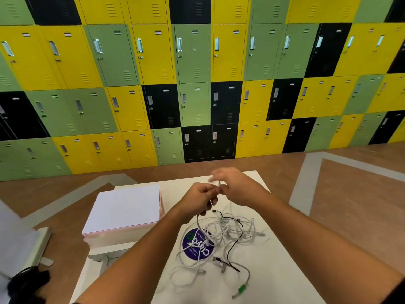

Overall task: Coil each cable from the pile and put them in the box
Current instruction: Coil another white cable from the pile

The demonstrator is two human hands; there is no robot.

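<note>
Both forearms reach forward, hands meeting. The left hand curls round a cable. The right hand, blurred, seems to pinch it.

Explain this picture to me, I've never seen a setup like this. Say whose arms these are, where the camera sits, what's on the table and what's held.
No machine here: a person's bare arms, filmed by a camera worn on their head, looking down. The left hand and right hand pinch one grey cable above a white table. On it lie a tangled pile of cables, a round blue sticker and a white box. Lockers stand behind.
</note>
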